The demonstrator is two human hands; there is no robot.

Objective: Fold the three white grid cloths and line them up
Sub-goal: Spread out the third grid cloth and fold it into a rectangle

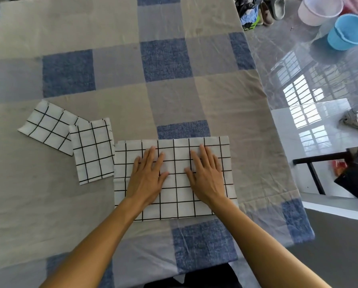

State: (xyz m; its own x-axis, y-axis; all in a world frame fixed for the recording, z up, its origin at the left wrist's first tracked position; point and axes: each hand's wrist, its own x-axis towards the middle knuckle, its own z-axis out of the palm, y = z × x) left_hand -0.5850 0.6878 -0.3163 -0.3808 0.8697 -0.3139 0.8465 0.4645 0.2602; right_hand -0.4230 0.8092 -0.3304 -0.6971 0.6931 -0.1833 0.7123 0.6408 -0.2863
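- A tabletop (174, 96) covered with a beige, grey and blue checked sheet fills the view; beyond its right edge lies a glossy floor with a blue bucket (348, 32) and a pale bucket (319, 9), well away from the hands.
- The left hand (148, 176) and right hand (208, 176) both lie flat, palms down and fingers spread, holding nothing, pressed side by side on the large grid cloth (175, 196).
- That cloth lies directly under the palms, a wide rectangle reaching past both wrists; it looks only partly folded, judging by its size beside the other two.
- Just left of the left hand sits a small folded grid cloth (92, 150), its edge touching or nearly touching the large one. Further left, a second folded grid cloth (47, 125) lies skewed, its corner tucked under the nearer one, so the pair is not yet in a straight row.
- Handling, as a judgement: the fabric looks thin, light and limp, with no stiffness to hold a crease; it should slide easily on the sheet and bunch if pushed.
- Best hold is probably a pinch at the two corners of one short edge, carrying that edge across to the other, then smoothing flat with open palms.
- The sheet beneath may wrinkle and drag along.
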